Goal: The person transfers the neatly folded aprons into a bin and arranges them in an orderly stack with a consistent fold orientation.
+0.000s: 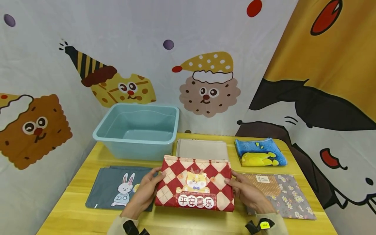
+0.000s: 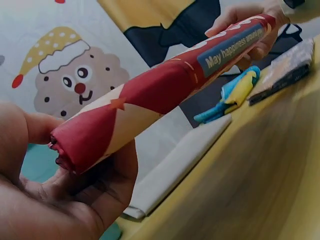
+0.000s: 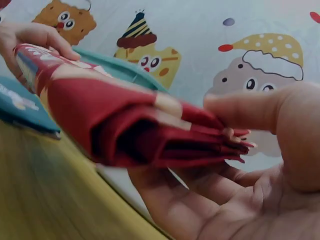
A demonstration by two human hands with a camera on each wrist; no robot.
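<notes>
"Two edges gripped?"

"Yes: the left hand point(image 1: 145, 192) pinches the red checked cloth point(image 1: 195, 183) at nine o'clock, the right hand point(image 1: 249, 193) at three, thumbs on top, fingers curled beneath, each closed to the folds' thickness."

"Where is that cloth?"

"Held folded, just above the counter point(image 1: 202, 223), in its near half."

"What flanks it?"

"A grey-blue rabbit cloth point(image 1: 107, 187) at nine, a floral cloth point(image 1: 290, 197) at three."

"And farther off?"

"A beige cloth point(image 1: 202, 149) at twelve, partly hidden; a blue-and-yellow cloth point(image 1: 259, 152) at two."

"Beyond?"

"A pale blue tub point(image 1: 138, 149) between ten and eleven, before the printed backdrop point(image 1: 138, 26)."
</notes>
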